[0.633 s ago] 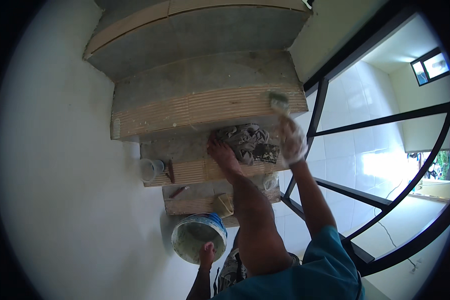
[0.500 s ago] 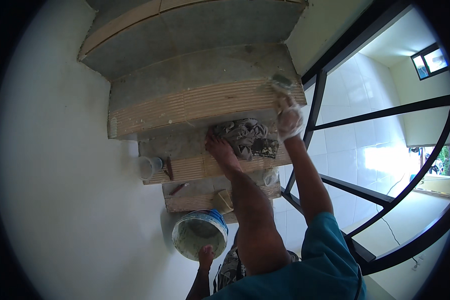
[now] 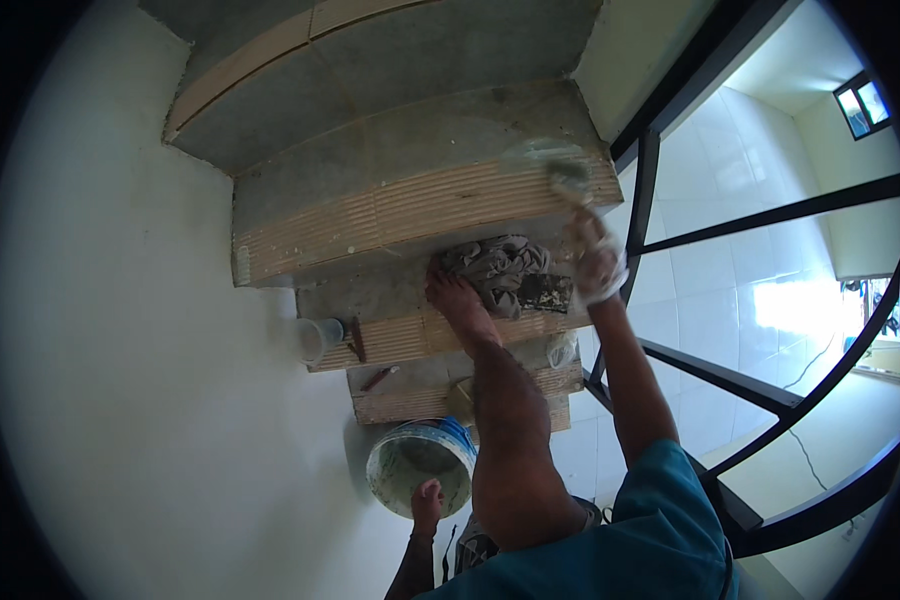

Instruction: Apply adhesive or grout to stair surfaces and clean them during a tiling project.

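at the right of centre, the right hand point(image 3: 598, 262), in a thin whitish glove, is closed around a blurred hand tool with a grey-green head point(image 3: 570, 178); whether that is a brush or a blade cannot be told. the tool is over the right end of the long tan ribbed tile strip point(image 3: 370, 225) in the upper middle of the frame, with a pale, wet-looking smear point(image 3: 545, 152) just beside it. the left hand point(image 3: 428, 500), bare and curled, overlaps the near rim of the round white-and-blue plastic bucket point(image 3: 392, 475) at lower centre; i cannot tell whether its fingers are clamped there.

i'd judge that even pressure and strokes along the ridges suit this surface, with the bucket steadied throughout.

the strip's front edge drops away to the next step, where 1 bare foot point(image 3: 460, 302) and a crumpled grey cloth point(image 3: 505, 265) are close below it. at right, the black metal railing point(image 3: 870, 191) leaves little room, so swings that way should stay short; the longer run goes leftward, up to the smooth white wall point(image 3: 120, 300).
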A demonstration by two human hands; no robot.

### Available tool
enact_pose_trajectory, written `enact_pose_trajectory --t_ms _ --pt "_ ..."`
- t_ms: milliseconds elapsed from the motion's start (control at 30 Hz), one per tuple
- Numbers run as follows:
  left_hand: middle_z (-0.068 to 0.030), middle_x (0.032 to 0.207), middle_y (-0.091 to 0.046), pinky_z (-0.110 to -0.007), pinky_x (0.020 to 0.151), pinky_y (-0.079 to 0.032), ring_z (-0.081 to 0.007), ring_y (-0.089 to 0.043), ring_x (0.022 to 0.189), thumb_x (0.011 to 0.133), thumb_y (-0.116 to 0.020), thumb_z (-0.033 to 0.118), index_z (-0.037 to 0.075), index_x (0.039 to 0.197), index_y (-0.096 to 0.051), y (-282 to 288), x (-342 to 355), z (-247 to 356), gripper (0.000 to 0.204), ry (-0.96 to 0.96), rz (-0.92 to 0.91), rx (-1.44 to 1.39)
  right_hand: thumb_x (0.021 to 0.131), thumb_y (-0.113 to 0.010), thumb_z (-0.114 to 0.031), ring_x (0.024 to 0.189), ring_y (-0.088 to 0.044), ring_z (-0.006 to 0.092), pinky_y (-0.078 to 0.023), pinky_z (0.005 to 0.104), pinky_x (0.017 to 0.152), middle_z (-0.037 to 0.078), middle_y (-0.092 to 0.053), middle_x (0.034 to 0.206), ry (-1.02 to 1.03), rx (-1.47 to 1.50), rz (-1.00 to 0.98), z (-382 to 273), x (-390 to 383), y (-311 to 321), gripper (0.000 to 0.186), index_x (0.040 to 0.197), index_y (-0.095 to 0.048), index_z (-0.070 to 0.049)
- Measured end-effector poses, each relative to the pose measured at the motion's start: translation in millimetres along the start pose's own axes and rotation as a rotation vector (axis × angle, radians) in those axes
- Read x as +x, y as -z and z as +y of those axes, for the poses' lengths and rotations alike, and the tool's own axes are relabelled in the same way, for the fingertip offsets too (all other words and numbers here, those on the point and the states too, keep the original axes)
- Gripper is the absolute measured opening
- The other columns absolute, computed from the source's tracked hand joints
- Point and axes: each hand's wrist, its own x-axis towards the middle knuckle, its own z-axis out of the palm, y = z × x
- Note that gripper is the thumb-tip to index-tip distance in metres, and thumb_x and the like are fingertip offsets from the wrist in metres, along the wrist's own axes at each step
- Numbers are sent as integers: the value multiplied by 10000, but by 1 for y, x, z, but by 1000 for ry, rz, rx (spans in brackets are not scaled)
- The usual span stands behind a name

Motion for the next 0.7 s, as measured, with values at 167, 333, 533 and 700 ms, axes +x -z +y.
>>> enact_pose_trajectory --t_ms 167,333,533,700 --pt "-60 755 -562 -230 512 -423 -131 -560 601 793 -520 229 28 907 -539 -6 -11 25 232 -6 12 -96 758 -475 -104 861 -537 248 -457 315 718 129 -527 1029 512 -1062 -128 -17 -34 -8 260 1012 -512 -65" --pt "-59 752 -561 -238 512 -426 -137 -564 606 795 -514 243 29 906 -539 -1 -14 18 243 -19 -15 20 750 -505 -103 896 -534 254 -458 326 733 104 -521 1045 307 -833 159 -13 -9 19 235 984 -528 -97" --pt "-55 759 -563 -250 493 -430 -141 -564 611 795 -507 243 38 910 -542 18 -9 -23 238 -102 -77 172 720 -552 -58 873 -529 268 -455 335 721 117 -526 1001 380 -836 75 -16 -40 1 243 962 -542 -83" --pt "-56 761 -562 -248 504 -436 -134 -559 610 792 -519 209 35 914 -541 17 3 -21 213 121 -36 -268 773 -532 -124 815 -550 253 -450 326 700 124 -550 936 196 -660 227 -35 -39 -13 206 973 -542 -75"
